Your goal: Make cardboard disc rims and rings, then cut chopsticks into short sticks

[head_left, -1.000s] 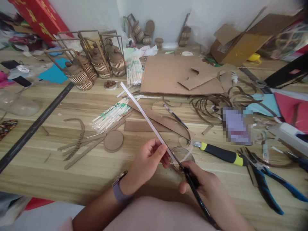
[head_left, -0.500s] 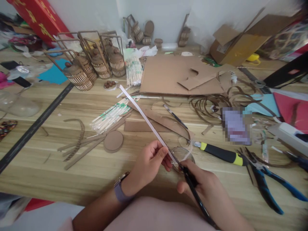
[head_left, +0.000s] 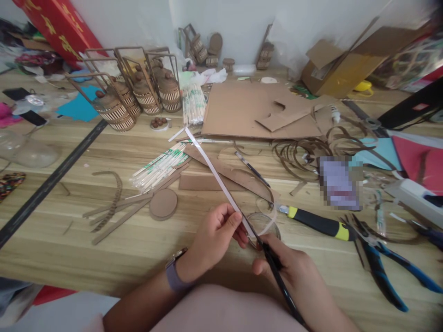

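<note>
My left hand (head_left: 221, 235) is closed, pinching a long narrow white strip (head_left: 211, 169) between thumb and fingers. The strip rises away from me over the middle of the table, its far end bare. My right hand (head_left: 292, 263) is wrapped around black-handled scissors (head_left: 284, 288). Their dark blades lie along the strip's near end, close to my left fingertips; how far they are parted I cannot tell. A thin pale sliver curls off to the right, over a round clear dish (head_left: 265, 222) partly hidden by my hands.
A utility knife (head_left: 313, 221) and blue-handled pliers (head_left: 380, 263) lie at right. Beyond are cardboard strips (head_left: 228, 167), a pen (head_left: 252, 168), wrapped chopsticks (head_left: 162, 166) and a cardboard sheet (head_left: 238, 108). Small lidded baskets (head_left: 116, 113) stand back left; a cardboard disc (head_left: 163, 204) lies nearer.
The far part of the white strip has swung to the right, and a thin sliver at its tip stands further apart. Both hands stay nearly in place, keeping their holds.
</note>
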`<state>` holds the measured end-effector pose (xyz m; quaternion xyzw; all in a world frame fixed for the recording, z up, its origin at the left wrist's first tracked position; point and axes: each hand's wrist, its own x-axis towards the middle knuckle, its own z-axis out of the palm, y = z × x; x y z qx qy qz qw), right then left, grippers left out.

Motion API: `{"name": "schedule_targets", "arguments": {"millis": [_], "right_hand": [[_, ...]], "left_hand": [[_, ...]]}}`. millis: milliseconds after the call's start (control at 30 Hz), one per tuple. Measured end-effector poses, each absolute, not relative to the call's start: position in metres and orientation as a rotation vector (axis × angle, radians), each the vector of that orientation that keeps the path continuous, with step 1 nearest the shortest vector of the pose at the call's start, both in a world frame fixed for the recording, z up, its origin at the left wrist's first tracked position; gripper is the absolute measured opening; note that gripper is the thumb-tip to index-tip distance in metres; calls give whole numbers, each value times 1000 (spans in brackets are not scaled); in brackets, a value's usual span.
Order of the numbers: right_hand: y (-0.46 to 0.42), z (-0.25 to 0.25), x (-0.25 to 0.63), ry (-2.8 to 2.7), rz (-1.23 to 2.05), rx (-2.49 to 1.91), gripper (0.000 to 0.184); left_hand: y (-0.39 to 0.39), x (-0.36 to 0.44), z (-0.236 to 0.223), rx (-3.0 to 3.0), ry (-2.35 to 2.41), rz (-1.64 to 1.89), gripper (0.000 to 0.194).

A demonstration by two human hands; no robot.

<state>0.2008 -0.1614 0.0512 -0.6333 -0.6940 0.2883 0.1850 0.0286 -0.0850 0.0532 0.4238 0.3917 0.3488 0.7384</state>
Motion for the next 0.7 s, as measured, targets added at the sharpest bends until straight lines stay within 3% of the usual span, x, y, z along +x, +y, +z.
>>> {"name": "schedule_targets", "arguments": {"millis": [500,700], "right_hand": [[-157,55,198,-1963,811,-1802,25],[-156,53,196,-1920,866,-1800,31]], "left_hand": [[-87,30,53,992,805,751,48],[-87,32,50,965,812,740,47]]}}
